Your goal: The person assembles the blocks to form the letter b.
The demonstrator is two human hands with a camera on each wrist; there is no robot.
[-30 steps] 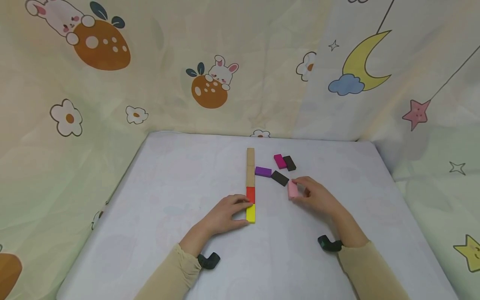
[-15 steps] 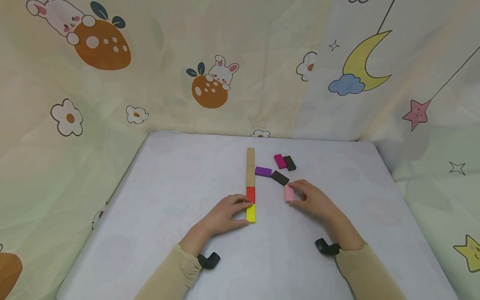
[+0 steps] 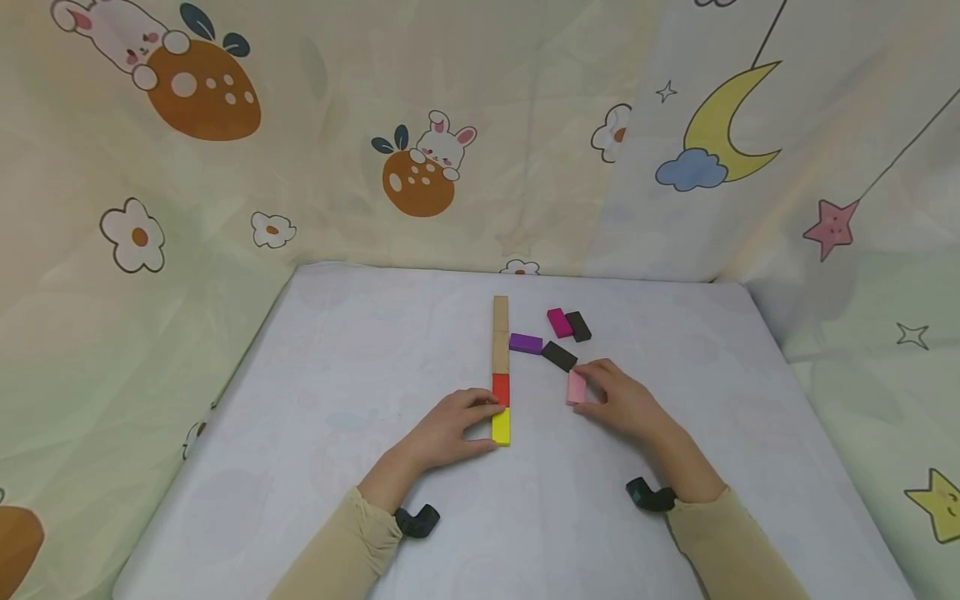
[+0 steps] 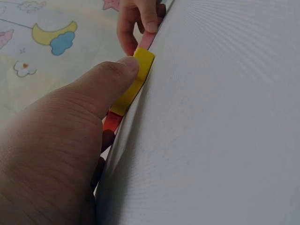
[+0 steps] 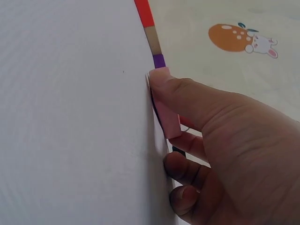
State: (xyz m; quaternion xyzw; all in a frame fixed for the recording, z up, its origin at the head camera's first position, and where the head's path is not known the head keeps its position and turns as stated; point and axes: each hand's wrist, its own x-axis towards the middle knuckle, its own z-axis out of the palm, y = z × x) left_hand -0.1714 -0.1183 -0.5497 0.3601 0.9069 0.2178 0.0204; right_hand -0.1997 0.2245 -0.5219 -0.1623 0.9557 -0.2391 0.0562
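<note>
Just below the centre of the head view, the left hand holds the yellow block in a narrow grip; a red block and tan blocks continue its line up the frame. Right of centre, the right hand pinches the pink block over the white counter; a purple block, dark blocks and a magenta block lie higher up.

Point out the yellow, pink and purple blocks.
Yellow block (image 3: 501, 427), head view: middle of upper face
Pink block (image 3: 575, 388), head view: middle of upper face
Purple block (image 3: 526, 343), head view: middle of upper face
</note>
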